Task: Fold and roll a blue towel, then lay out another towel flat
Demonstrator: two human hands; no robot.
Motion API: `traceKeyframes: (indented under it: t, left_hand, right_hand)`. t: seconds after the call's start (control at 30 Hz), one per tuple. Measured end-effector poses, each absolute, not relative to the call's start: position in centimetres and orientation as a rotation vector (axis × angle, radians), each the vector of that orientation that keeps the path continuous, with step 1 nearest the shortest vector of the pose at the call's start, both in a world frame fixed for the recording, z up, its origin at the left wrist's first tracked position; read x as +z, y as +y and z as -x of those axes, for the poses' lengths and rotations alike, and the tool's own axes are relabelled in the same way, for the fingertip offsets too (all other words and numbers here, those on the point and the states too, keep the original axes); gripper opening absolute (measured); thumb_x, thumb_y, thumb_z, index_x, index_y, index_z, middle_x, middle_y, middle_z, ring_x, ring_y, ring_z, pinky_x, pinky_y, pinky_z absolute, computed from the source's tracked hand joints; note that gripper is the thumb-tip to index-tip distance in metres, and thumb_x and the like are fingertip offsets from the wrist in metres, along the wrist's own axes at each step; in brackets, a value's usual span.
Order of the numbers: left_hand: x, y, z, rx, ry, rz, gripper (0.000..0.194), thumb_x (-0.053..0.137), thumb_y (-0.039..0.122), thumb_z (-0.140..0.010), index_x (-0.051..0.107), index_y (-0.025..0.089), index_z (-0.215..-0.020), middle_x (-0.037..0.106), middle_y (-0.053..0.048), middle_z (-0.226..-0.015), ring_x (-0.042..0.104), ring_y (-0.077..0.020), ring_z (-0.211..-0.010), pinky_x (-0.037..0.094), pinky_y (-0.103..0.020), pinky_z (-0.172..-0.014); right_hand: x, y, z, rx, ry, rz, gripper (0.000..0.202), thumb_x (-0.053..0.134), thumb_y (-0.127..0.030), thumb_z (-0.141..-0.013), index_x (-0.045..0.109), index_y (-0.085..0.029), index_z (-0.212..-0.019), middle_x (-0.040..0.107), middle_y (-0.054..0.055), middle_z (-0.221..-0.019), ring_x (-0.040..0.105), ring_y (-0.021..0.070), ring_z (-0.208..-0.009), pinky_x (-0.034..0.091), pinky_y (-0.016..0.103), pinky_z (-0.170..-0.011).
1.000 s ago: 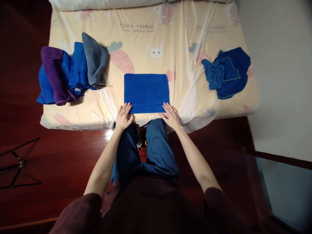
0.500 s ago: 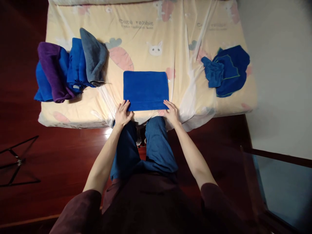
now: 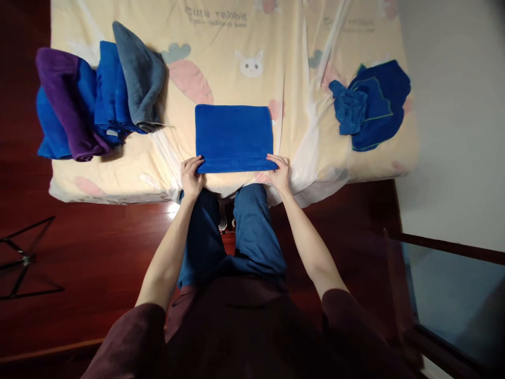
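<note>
While the folded blue towel [image 3: 233, 138] lies flat at the bed's [image 3: 221, 63] near edge, mid-way along, left hand [image 3: 191, 177] & right hand [image 3: 281, 173] pinch its two near corners — fingers curled on the cloth. Soft, light, floppy; prob. best held by corners w/ both hands — it'd sag otherwise.

Single head-worn view looks steeply down and forward from above the person's lap, near the edge of the cream cartoon-printed bed sheet [image 3: 236, 42]; no second view.
</note>
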State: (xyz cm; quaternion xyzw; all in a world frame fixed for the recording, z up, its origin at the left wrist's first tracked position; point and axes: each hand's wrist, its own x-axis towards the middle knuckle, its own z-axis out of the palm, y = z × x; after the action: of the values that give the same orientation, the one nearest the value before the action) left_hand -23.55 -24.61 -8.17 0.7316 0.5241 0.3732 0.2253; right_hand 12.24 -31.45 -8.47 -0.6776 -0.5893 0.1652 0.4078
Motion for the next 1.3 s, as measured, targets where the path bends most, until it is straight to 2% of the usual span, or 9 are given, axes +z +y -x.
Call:
traceKeyframes:
  t: [0.17,0.33,0.5,0.57,0.7,0.83,0.93,1.1,1.3]
  left_hand:
    - [-8.3,-24.7,23.5,1.134,1.537,-1.923,0.029,0.057,0.028,-0.096,0.075,0.020,-0.118,0.066,-0.014,-0.127,0.056,-0.0312,-0.128,0.046,-0.051,-0.116]
    - [-8.0,-24.6,23.3,1.168,1.548,-1.841,0.027,0.056,0.035,-0.101,0.074,0.019,-0.115,0.059,-0.015,-0.122,0.057,-0.0289,-0.123,0.050,-0.046,-0.111]
    - [-7.1,-25.0,23.4,1.190,1.555,-1.785,0.028,0.054,0.044,-0.104,0.067,0.020,-0.102,0.059,-0.015,-0.119,0.057,-0.0290,-0.121,0.047,-0.046,-0.112]
    - [-6.9,-25.2,23.4,1.185,1.582,-1.764,0.033,0.053,0.052,-0.104,0.063,0.021,-0.097,0.058,-0.014,-0.117,0.058,-0.0279,-0.119,0.046,-0.044,-0.110]
    - [-6.8,-25.4,23.3,1.230,1.583,-1.738,0.043,0.049,0.061,-0.105,0.056,0.023,-0.088,0.058,-0.010,-0.106,0.059,-0.0261,-0.109,0.048,-0.042,-0.103]
    - [-7.0,-25.3,23.3,1.226,1.620,-1.740,0.042,0.048,0.058,-0.106,0.053,0.024,-0.082,0.055,-0.007,-0.086,0.055,-0.0258,-0.096,0.047,-0.042,-0.094]
    - [-7.1,-25.2,23.2,1.204,1.653,-1.734,0.037,0.053,0.053,-0.105,0.055,0.024,-0.081,0.055,-0.006,-0.082,0.055,-0.0256,-0.091,0.047,-0.041,-0.090]
    - [-7.0,-25.0,22.9,1.193,1.679,-1.650,0.026,0.064,0.047,-0.100,0.063,0.022,-0.092,0.062,-0.006,-0.087,0.059,-0.0234,-0.087,0.049,-0.038,-0.084]
    - [-7.1,-24.7,22.8,1.183,1.676,-1.669,0.025,0.065,0.046,-0.100,0.064,0.023,-0.092,0.065,-0.007,-0.086,0.062,-0.0244,-0.090,0.051,-0.039,-0.085]
  right_hand:
    - [-8.5,-31.1,-12.4,0.426,-1.296,1.731,0.048,0.056,-0.005,-0.082,0.080,-0.024,-0.120,0.067,0.010,-0.126,0.065,0.0232,-0.125,0.059,0.041,-0.110]
    - [-7.9,-31.1,-12.4,0.498,-1.217,1.723,0.037,0.057,-0.009,-0.082,0.080,-0.019,-0.109,0.063,0.011,-0.115,0.066,0.0227,-0.112,0.062,0.035,-0.099]
    - [-7.7,-31.6,-12.7,0.537,-1.152,1.707,0.014,0.066,-0.029,-0.085,0.072,-0.019,-0.093,0.063,0.008,-0.108,0.064,0.0187,-0.090,0.060,0.029,-0.078]
    - [-7.7,-31.8,-12.8,0.581,-1.107,1.676,0.019,0.071,-0.039,-0.084,0.068,-0.020,-0.086,0.062,0.005,-0.104,0.061,0.0170,-0.083,0.057,0.029,-0.073]
    - [-7.6,-31.7,-13.1,0.568,-1.065,1.640,0.039,0.073,-0.054,-0.086,0.059,-0.022,-0.070,0.059,0.003,-0.089,0.059,0.0184,-0.082,0.055,0.033,-0.079]
    - [-7.5,-31.4,-13.1,0.561,-1.057,1.671,0.049,0.073,-0.065,-0.087,0.060,-0.022,-0.067,0.061,0.004,-0.085,0.060,0.0201,-0.084,0.055,0.036,-0.083]
    - [-7.7,-31.3,-13.0,0.547,-1.053,1.663,0.054,0.072,-0.071,-0.085,0.061,-0.022,-0.067,0.061,0.004,-0.085,0.061,0.0202,-0.084,0.056,0.036,-0.082]
    - [-8.3,-31.4,-13.0,0.498,-1.055,1.622,0.054,0.073,-0.071,-0.084,0.064,-0.021,-0.066,0.061,0.004,-0.081,0.062,0.0200,-0.079,0.055,0.036,-0.076]
    - [-8.5,-31.5,-13.1,0.459,-1.084,1.651,0.047,0.072,-0.062,-0.088,0.063,-0.022,-0.064,0.063,0.004,-0.078,0.063,0.0200,-0.077,0.056,0.036,-0.075]
